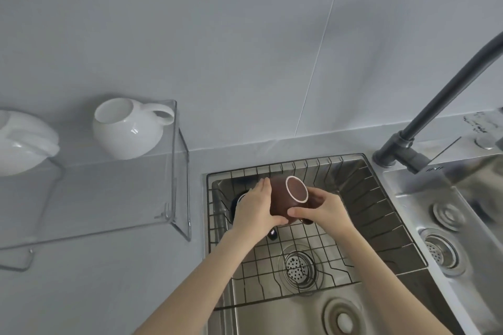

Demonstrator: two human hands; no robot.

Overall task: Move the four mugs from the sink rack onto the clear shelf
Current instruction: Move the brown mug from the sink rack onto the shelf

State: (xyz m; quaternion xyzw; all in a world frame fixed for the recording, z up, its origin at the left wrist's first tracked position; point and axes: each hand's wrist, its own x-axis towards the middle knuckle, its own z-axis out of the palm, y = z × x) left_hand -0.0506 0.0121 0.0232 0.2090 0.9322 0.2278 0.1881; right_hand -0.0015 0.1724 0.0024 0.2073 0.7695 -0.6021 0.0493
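A brown mug (288, 198) with a pale rim is held above the wire sink rack (362, 198), its mouth tilted up and away from me. My left hand (253, 209) cups its left side and my right hand (324, 211) grips its right side and base. A dark mug (238, 200) sits in the rack, mostly hidden under my left hand. The clear shelf (174, 171) on the left carries a white mug (128, 130) with its handle to the right, and a second white mug (21, 144) cut off by the frame's left edge.
The rack rests in a steel sink (299, 313) with a drain strainer (298, 266). A second basin (441, 226) lies to the right. A black faucet (441, 95) arches over the right side. Grey counter (109, 280) lies in front of the shelf, grey wall behind.
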